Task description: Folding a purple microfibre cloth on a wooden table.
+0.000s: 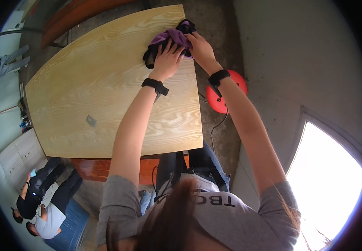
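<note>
A crumpled purple and black cloth item (170, 34), perhaps a garment, lies in a bunch at the far right corner of the wooden table (105, 81). My left hand (167, 62) rests on its near side, fingers spread over the dark fabric. At the cloth's right side, by the table edge, my right hand (202, 48) grips the purple fabric with bent fingers. Parts of the cloth are hidden beneath both hands. Each wrist wears a black strap.
A red round stool (218, 106) stands on the floor right of the table, with a cable (213, 133) beside it. A small flat greyish object (91, 120) lies on the tabletop. Two people (50, 221) sit at lower left; another person's legs (13, 62) show at upper left.
</note>
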A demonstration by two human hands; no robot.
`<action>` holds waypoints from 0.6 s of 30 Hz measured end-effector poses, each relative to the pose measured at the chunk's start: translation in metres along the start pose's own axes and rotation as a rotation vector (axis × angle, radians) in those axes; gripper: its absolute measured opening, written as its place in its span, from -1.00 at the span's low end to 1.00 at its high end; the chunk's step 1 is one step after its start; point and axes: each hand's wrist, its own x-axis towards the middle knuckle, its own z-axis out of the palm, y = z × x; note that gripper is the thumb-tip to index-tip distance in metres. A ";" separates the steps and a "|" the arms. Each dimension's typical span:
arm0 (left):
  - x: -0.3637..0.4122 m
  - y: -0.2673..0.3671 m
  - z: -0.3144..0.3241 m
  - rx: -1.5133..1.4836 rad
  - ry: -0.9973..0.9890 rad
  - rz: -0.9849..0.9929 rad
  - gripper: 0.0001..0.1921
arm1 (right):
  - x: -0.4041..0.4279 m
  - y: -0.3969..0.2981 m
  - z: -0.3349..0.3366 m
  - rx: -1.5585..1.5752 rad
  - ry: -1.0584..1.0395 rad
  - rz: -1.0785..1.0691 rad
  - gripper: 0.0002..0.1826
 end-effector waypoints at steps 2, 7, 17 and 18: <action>-0.003 0.006 0.000 0.017 -0.021 0.009 -0.60 | -0.008 0.000 -0.002 -0.017 -0.011 0.016 -0.69; -0.066 0.032 -0.002 0.040 -0.166 0.081 -0.60 | -0.079 -0.020 -0.011 0.006 -0.118 0.040 -0.66; -0.263 0.134 0.002 -0.207 -0.443 0.238 -0.60 | -0.309 -0.081 -0.064 0.016 -0.489 0.005 -0.60; -0.266 0.136 0.002 -0.214 -0.453 0.238 -0.60 | -0.311 -0.088 -0.068 -0.012 -0.489 -0.006 -0.60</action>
